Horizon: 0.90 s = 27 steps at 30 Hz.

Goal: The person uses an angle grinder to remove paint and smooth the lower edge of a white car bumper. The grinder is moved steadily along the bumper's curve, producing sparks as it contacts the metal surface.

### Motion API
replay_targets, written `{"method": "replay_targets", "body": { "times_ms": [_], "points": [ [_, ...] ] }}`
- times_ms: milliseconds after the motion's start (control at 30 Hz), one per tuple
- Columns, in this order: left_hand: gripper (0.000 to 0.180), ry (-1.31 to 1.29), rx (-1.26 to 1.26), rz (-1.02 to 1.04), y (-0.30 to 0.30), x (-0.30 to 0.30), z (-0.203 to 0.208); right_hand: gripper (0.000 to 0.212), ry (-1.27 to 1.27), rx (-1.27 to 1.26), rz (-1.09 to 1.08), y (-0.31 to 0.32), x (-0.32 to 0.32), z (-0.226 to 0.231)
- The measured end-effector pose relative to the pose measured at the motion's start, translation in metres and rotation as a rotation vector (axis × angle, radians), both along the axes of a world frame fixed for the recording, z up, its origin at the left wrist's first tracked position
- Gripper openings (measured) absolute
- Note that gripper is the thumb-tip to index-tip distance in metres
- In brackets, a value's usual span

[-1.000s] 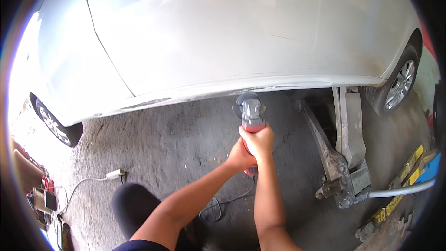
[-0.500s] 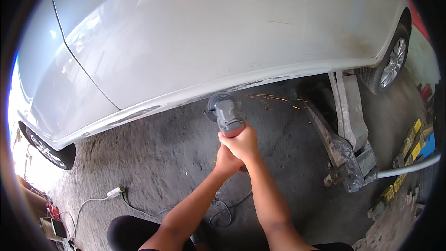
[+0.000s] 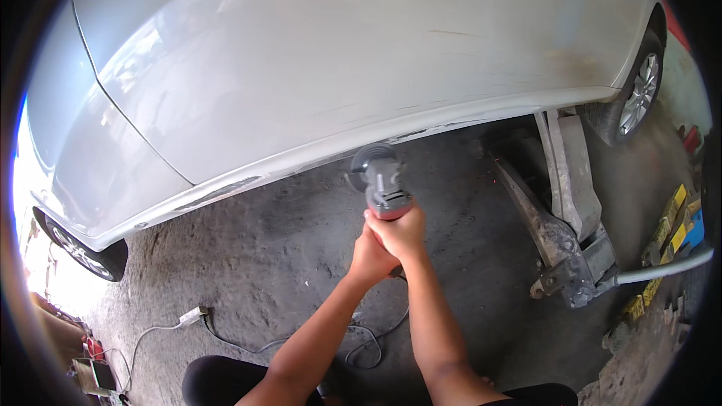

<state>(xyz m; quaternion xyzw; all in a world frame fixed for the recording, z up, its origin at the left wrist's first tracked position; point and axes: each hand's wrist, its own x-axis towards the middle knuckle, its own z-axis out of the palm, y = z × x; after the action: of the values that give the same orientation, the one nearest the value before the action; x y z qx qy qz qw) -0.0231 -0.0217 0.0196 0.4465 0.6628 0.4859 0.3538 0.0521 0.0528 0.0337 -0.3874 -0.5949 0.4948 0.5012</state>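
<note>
Left hand (image 3: 370, 257) and right hand (image 3: 403, 234), mid-frame, wrap tightly around an angle grinder (image 3: 386, 186), its disc (image 3: 370, 156) beside a silver car's (image 3: 301, 53) sill (image 3: 293, 161). Dark, rough patches (image 3: 226, 191) flank it; the work looks unfinished.

You have free passage over the floor (image 3: 241, 263) left of your angle grinder (image 3: 388, 184); the rocker panel (image 3: 301, 159) bars the front, the floor jack (image 3: 560, 256) the right.
</note>
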Motion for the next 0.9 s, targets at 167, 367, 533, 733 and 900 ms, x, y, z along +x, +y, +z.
{"method": "replay_targets", "body": {
  "times_ms": [167,367,533,733,900],
  "points": [
    [0.088,-0.141,0.027,-0.001,-0.001,-0.002,-0.011,0.053,-0.116,-0.004,0.063,-0.007,-0.003,0.012],
    [0.091,0.112,0.008,0.043,0.008,-0.001,-0.016,0.049,0.101,-0.003,0.059,0.008,0.001,-0.014],
    [0.09,0.036,0.131,0.078,0.013,0.004,-0.026,0.052,-0.102,0.037,0.066,0.004,0.003,-0.002],
    [0.088,0.1,0.03,0.019,0.023,0.02,-0.006,0.047,0.024,0.023,-0.022,0.02,0.021,-0.005],
    [0.078,-0.022,0.17,0.021,0.026,0.023,-0.026,0.052,-0.13,0.065,0.032,0.011,0.023,0.011]
  ]
}}
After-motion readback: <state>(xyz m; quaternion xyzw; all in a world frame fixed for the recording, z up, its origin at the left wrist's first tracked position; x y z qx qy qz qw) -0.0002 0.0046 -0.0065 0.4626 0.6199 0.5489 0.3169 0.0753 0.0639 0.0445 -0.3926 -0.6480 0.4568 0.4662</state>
